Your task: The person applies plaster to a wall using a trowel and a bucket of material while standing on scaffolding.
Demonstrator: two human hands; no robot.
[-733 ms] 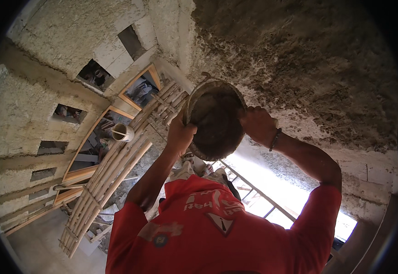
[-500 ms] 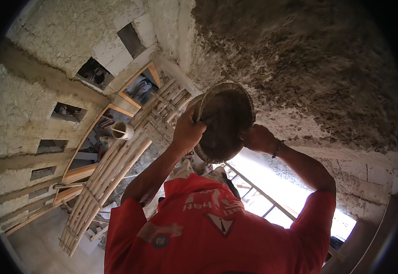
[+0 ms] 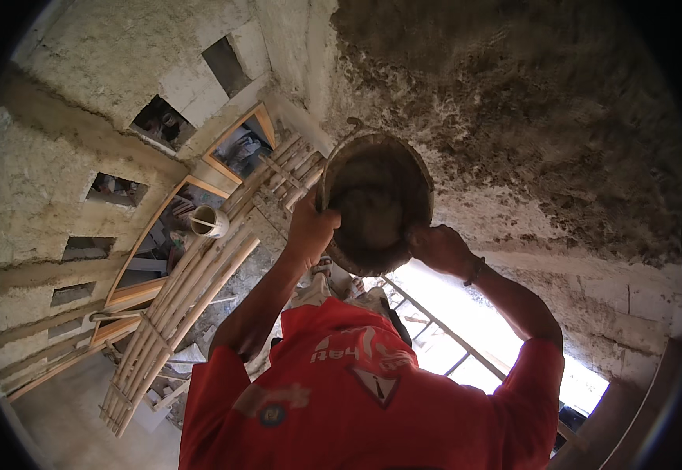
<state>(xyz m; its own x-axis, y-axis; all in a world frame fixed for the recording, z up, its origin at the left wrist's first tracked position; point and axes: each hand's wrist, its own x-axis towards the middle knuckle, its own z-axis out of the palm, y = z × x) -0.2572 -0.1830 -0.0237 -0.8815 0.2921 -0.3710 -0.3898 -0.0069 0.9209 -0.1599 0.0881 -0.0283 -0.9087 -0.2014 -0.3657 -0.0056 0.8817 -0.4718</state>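
Note:
A round, dark bucket (image 3: 429, 182), its rim crusted with dried mortar, is held up before me with its mouth tilted toward me. Grey, wet-looking mortar (image 3: 376, 215) shows inside. My left hand (image 3: 310, 233) is closed around the left side of the rim, thumb on the inside. On the lower right side, my right hand (image 3: 444, 252) is closed at the rim, with its fingertips partly hidden. Beyond the bucket rises a wall (image 3: 529, 110) with rough, dark, damp plaster over paler blocks.
Bamboo poles (image 3: 176, 305) lashed into a platform stand to the left, below my level. A pale bucket (image 3: 209, 222) sits by them. Wooden window frames (image 3: 129, 296) line the left wall. A bright opening with a ladder-like frame (image 3: 454, 333) lies below right.
The bucket has shifted slightly left and tilted, so more of its inside and the mortar shows. Both hands have moved a little left with it.

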